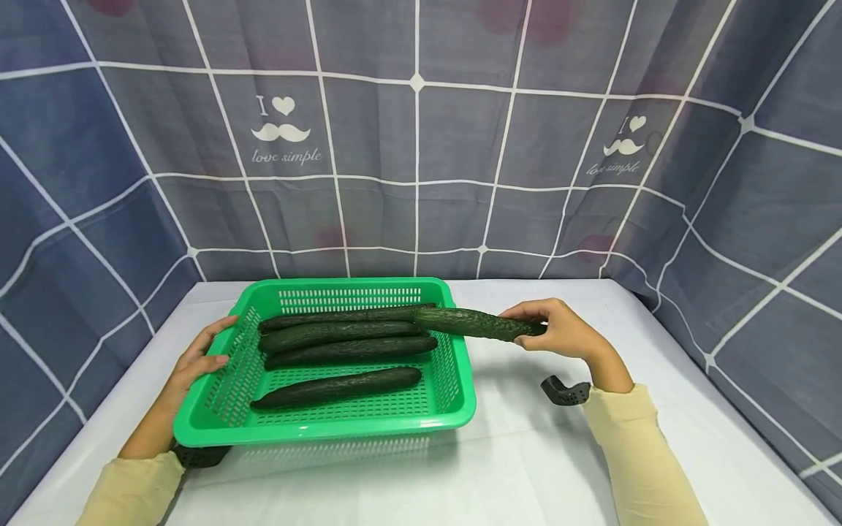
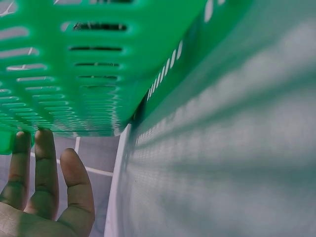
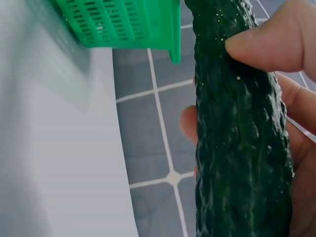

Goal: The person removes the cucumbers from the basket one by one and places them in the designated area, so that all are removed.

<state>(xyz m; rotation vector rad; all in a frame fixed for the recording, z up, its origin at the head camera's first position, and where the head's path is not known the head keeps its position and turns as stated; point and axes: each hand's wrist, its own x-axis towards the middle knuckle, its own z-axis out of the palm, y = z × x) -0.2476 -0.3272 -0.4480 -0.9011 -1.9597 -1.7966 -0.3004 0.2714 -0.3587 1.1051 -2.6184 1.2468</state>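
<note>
My right hand [image 1: 559,329] grips a bumpy dark green cucumber [image 1: 470,323] near its right end. The cucumber's other end reaches over the right rim of the green plastic basket [image 1: 302,436]. In the right wrist view, the thumb lies on one side of this cucumber [image 3: 237,143] and fingertips show behind it. Several more cucumbers [image 1: 335,387] lie lengthwise inside, most grouped toward the back and one apart near the front. My left hand [image 1: 187,372] holds the basket's left rim, thumb over the edge. From below, its fingers [image 2: 45,173] reach up to the basket's side.
A white-covered table [image 1: 526,453] carries the basket. Grey-blue checked curtains [image 1: 368,146] hang behind it and at both sides. A black wrist piece [image 1: 566,391] sits by the right sleeve, another [image 1: 200,456] by the left.
</note>
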